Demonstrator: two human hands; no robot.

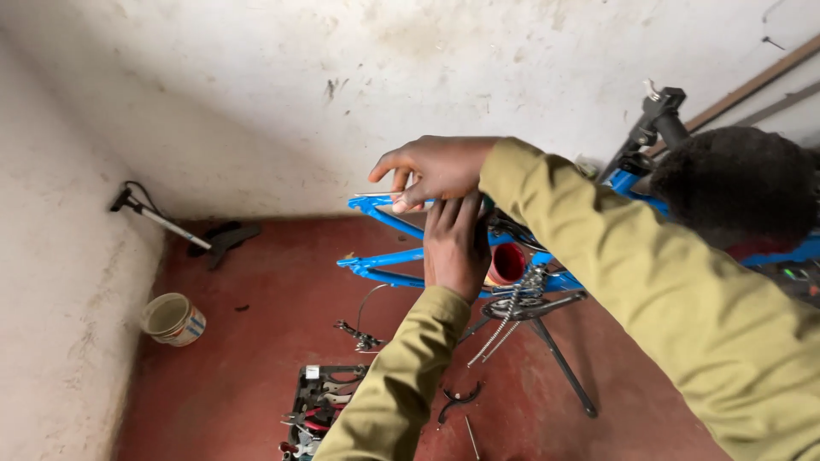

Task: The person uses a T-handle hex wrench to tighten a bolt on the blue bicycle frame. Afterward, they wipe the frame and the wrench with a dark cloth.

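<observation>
My right hand (431, 171) pinches a thin part at the blue bike frame (384, 259); my left hand (455, 248) lies flat-fingered beside it, gripping nothing I can see. If the pinch slackens, that part (small, slippery-looking) could drop among the tools in the tray (320, 401).

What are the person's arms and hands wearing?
Both arms wear long sleeves of plain olive-green cloth, with no writing or pattern to see. The left sleeve ends at the wrist, and so does the right sleeve. The left hand and right hand are bare: no gloves, rings or watch show.
</observation>
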